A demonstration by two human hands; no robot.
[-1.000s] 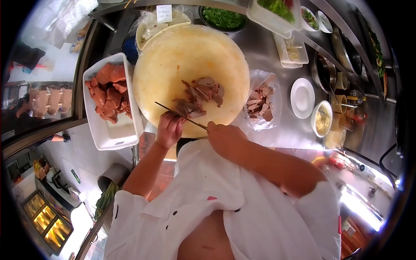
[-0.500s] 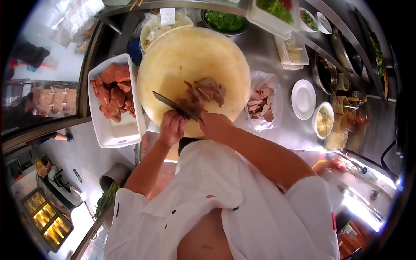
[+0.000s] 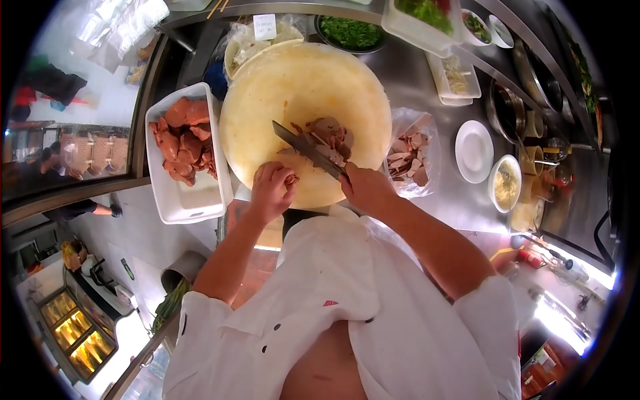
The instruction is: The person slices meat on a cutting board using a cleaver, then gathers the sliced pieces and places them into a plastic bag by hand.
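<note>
My right hand [image 3: 367,191] is wrapped round the handle of a cleaver [image 3: 308,148]. Its blade slants up and left across the round chopping block [image 3: 253,100], against a heap of sliced liver [image 3: 337,133]. At the block's near edge, my left hand [image 3: 270,192] has its fingers curled in, with a small dark reddish piece of liver [image 3: 291,179] at the fingertips. Larger whole pieces of liver [image 3: 183,143] lie in a white tub [image 3: 193,212] left of the block. A clear plastic bag [image 3: 427,133] of cut liver slices [image 3: 409,157] sits to the right.
On the steel counter at right are a white plate [image 3: 474,152] and a bowl of pale yellow food [image 3: 505,185]. Behind the block stand a bowl of chopped greens [image 3: 350,32] and plastic tubs [image 3: 460,80]. A shelf [image 3: 497,67] runs along the upper right.
The cleaver has moved up and right, away from my left hand, to the sliced liver. My left hand has come off the blade area and now pinches a small piece. The view has shifted slightly.
</note>
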